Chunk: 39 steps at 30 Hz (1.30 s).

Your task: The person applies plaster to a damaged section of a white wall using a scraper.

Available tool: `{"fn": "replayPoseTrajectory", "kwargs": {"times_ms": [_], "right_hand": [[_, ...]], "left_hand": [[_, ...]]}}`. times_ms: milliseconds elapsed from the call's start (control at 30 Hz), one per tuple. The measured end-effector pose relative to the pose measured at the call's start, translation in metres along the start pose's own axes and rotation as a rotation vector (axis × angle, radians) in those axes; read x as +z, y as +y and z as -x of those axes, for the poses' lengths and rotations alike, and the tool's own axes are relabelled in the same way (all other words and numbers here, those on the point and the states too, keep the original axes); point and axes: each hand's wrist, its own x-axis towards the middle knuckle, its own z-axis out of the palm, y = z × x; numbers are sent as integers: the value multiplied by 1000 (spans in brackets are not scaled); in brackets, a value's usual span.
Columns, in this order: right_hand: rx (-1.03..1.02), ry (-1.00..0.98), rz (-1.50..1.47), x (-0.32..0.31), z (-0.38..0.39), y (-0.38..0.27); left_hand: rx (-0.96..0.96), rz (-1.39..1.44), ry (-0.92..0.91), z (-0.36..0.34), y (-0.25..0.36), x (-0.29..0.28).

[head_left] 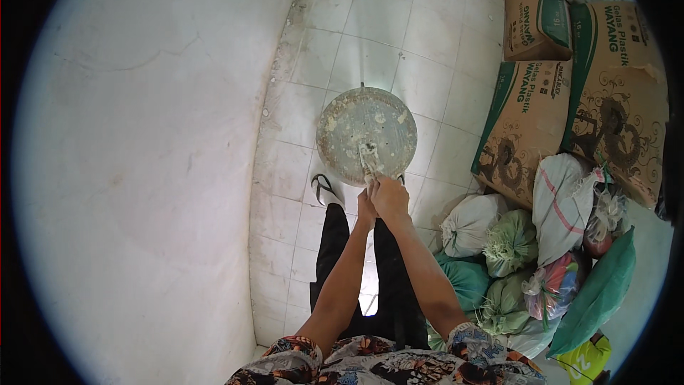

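Observation:
Both of my hands are together in front of me, just over the near edge of a round grey disc (356, 125) spotted with pale and yellowish stains. A narrow, whitish-crusted tool (370, 162), like a scraper, points away from me across the disc. My right hand (390, 198) is closed around its near end. Pressed up against it on the left is my left hand (366, 208), also closed, with its fingers mostly hidden; it seems to grip the same handle. What supports the disc is hidden beneath it.
A white wall (157, 171) runs along my left, with crumbs at its foot on the tiled floor (370, 11). Cardboard boxes (527, 125) are stacked at the right. Nearer lie several tied sacks and bags (511, 242). My sandalled foot (327, 192) stands by the disc.

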Motion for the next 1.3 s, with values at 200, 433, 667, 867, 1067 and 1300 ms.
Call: {"fn": "replayPoseTrajectory", "kwargs": {"times_ms": [200, 433, 667, 867, 1067, 1300], "right_hand": [[-12, 17, 28, -1, 7, 0], [-104, 128, 15, 10, -5, -2], [-75, 122, -1, 11, -13, 9], [-48, 47, -3, 13, -2, -10], [-61, 36, -16, 15, -1, -13], [-70, 126, -81, 13, -10, 12]], "left_hand": [[-38, 12, -38, 6, 2, 8], [5, -69, -122, 1, 0, -3], [-72, -54, -115, 16, 10, 14], [44, -2, -149, 2, 7, -8], [115, -20, -65, 2, 7, -9], [38, -115, -96, 20, 20, 13]]}}
